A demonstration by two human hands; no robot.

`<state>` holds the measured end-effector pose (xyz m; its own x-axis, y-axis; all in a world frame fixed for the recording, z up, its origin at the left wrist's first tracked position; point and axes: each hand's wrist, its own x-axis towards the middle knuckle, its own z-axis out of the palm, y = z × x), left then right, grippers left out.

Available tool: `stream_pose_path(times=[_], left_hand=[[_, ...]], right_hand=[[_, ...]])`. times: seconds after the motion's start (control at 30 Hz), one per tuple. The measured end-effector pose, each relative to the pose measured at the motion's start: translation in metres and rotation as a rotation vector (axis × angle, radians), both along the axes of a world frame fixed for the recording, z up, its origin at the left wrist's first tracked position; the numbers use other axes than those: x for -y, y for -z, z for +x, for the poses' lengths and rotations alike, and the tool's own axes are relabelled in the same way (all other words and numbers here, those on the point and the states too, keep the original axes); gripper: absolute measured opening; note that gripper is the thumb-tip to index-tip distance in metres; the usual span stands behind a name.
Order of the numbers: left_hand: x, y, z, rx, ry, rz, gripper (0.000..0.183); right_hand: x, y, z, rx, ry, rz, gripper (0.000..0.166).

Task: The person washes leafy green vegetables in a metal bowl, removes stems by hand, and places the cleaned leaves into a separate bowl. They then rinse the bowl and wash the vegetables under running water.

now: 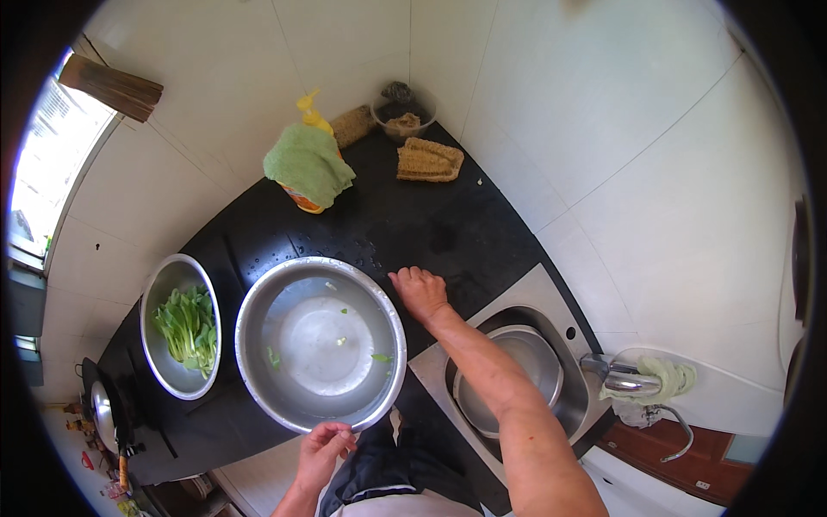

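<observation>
A large round stainless steel basin (326, 349) of water stands on the black countertop, with several small green leaf scraps in it. My left hand (326, 449) is at the basin's near rim, thumb and fingers bent around its edge. Past the basin's far right side, my right hand (420, 292) rests low over the counter with its fingers curled. Its palm is hidden, and I see nothing in it. Left of the basin, a smaller steel bowl (155, 349) holds a bunch of leafy green vegetables (187, 329).
On the right is a steel sink (575, 413) containing a metal basin (517, 362), beside a faucet (623, 381) draped with a cloth. Toward the corner stand a cloth-covered pump bottle (310, 165), a loofah piece (429, 160) and a plastic bowl (404, 119). A wok (103, 413) sits far left.
</observation>
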<state>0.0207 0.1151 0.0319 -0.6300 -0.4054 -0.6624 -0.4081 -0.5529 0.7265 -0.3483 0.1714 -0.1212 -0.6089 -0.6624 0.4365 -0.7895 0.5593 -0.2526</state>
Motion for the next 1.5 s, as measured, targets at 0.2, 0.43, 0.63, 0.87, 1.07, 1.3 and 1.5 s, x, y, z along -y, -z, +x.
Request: stream_pose_path(times=[0.2, 0.43, 0.63, 0.87, 1.07, 1.3, 1.5], left_hand=[[0.009, 0.004, 0.004, -0.016, -0.038, -0.007, 0.010], [0.004, -0.002, -0.007, -0.031, -0.047, 0.039, 0.013], [0.009, -0.011, -0.012, -0.001, -0.083, 0.116, 0.016], [0.059, 0.027, -0.039, 0.152, 0.304, -0.473, 0.034], [0.093, 0.039, -0.065, 0.358, 0.625, -1.544, 0.063], [0.121, 0.040, -0.072, 0.220, 0.805, -1.507, 0.065], [0.168, 0.059, -0.101, 0.295, 0.652, -1.453, 0.076]], right_hand=[[-0.018, -0.003, -0.031, 0.868, 0.236, -0.479, 0.035], [-0.043, -0.015, -0.024, 1.115, 0.233, -0.667, 0.030], [-0.037, -0.122, 0.030, 1.699, 0.030, -0.977, 0.026], [0.016, -0.133, 0.140, 0.742, -0.334, 0.025, 0.029], [0.032, -0.084, 0.147, 0.209, -0.289, 0.150, 0.027], [0.032, -0.093, 0.139, 0.250, -0.365, 0.199, 0.040], [0.071, -0.100, 0.120, 0.172, -0.324, 0.254, 0.047]])
